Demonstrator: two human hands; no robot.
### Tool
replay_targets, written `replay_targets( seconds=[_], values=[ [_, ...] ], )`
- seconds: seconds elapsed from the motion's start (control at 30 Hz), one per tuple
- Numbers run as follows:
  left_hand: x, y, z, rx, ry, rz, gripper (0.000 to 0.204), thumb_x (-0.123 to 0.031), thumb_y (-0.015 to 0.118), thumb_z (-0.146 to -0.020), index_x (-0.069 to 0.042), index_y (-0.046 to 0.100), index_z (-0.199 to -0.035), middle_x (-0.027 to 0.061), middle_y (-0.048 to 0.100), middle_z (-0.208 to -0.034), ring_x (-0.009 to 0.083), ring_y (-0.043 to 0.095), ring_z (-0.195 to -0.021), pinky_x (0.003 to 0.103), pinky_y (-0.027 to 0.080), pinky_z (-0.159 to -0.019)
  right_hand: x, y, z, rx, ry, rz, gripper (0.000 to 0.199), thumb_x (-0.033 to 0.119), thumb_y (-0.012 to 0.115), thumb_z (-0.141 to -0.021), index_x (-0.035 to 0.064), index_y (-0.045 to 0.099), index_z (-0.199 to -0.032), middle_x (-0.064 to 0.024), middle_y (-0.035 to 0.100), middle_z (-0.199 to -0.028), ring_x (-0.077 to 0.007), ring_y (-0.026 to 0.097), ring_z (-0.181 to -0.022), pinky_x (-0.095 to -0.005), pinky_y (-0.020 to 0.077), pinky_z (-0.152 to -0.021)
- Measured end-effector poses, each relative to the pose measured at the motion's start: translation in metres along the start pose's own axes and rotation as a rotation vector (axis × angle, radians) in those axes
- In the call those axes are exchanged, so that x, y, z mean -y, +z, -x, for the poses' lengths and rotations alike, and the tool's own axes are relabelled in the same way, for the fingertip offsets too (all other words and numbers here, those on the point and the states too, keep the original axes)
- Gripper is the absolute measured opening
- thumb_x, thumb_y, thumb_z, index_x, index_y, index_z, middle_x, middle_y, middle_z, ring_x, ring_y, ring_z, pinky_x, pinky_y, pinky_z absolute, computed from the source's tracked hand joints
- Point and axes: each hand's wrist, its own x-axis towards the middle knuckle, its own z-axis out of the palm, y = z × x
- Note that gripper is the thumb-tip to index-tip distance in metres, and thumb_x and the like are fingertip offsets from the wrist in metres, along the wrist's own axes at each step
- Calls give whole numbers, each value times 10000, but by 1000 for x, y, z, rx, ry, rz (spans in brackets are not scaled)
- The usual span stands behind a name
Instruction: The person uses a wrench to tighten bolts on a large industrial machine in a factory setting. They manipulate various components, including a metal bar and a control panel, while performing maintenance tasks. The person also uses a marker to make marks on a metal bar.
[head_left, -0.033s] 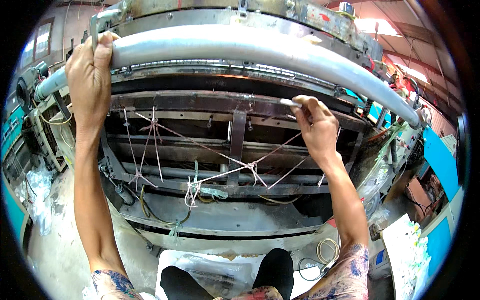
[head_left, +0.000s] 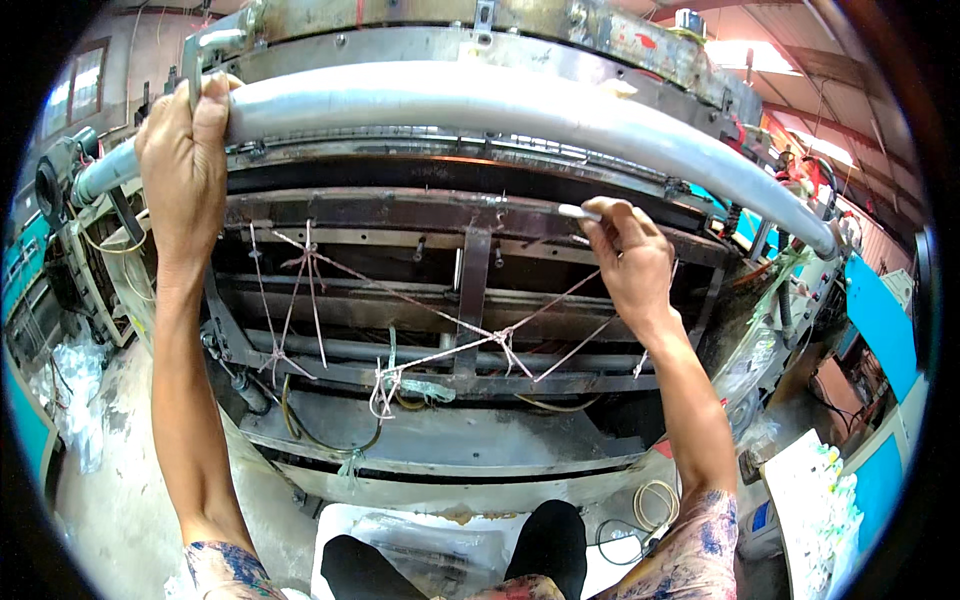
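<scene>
A long silvery metal tube crosses the machine front from left to right. Near its left end, my left hand is closed around an upright grey metal bar, thumb against the tube side; the hand hides most of the grip. To the right and lower, my right hand pinches a short whitish stick between thumb and fingertips. The stick points left, in front of a dark metal crossbeam. Knotted pale cords stretch across the open machine frame below, one running up toward my right hand.
A metal ledge runs along the machine's lower front. Clear plastic lies on the floor at left. Before my knees is a white surface with plastic on it. A coiled cable and a stained white board are at right.
The whole view has shifted slightly, with the tube and crossbeam a little lower in the picture. Both hands keep their grips.
</scene>
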Motion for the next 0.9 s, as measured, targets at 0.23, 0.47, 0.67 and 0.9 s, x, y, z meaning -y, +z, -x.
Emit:
replay_targets(
  seconds=[0.23, 0.47, 0.67, 0.9],
  values=[
    [-5, -1, -2, -9, -23, -13, 350, -293, 454, -1021, -27, 658, -919, 120, 578, -761, 265, 514, -757, 388, 393, -712, 5, -11, -10, -12, -34, 32, 134, 154, 673, -877, 101, 627, -992, -74, 679, -853, -267, 669, -794, -371, 543, -691],
    [-7, -4, -2, 28, -45, -31, 376, -301, 445, -1027, -12, 661, -923, 131, 591, -777, 264, 534, -788, 386, 406, -736, -6, 21, -32, -151, 68, -61, 166, 110, 682, -869, 53, 711, -1022, -141, 704, -924, -255, 686, -817, -334, 535, -741],
    [-7, -4, -3, 45, -41, -39, 383, -320, 436, -1030, -26, 661, -936, 120, 580, -783, 257, 517, -778, 376, 402, -741, -21, 33, -38, -281, -50, -9, 147, 131, 698, -840, 30, 721, -944, -155, 712, -906, -316, 683, -866, -386, 530, -793],
    [-4, -3, -3, 107, -145, -35, 387, -331, 433, -1029, -28, 662, -955, 119, 581, -843, 249, 515, -796, 386, 396, -755, -27, 29, -36, -307, 9, 69, 162, 171, 729, -820, 21, 721, -884, -155, 706, -833, -316, 676, -804, -381, 527, -749]
  ],
)
